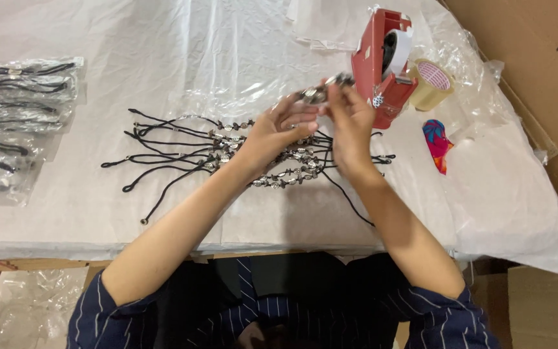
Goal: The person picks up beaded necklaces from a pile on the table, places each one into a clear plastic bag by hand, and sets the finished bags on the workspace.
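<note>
Beaded cord bracelet, metallic and knobbly, pinched between left hand and right hand.

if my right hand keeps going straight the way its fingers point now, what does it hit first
Probably the red plastic tape dispenser. The right hand points up and away across the table, holding a small silver-beaded bracelet with the left hand; depth is unclear, so it may pass beside.

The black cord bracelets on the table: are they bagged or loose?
Loose: the bracelets lie spread unbagged on the white sheet; bagged ones lie far left.
</note>
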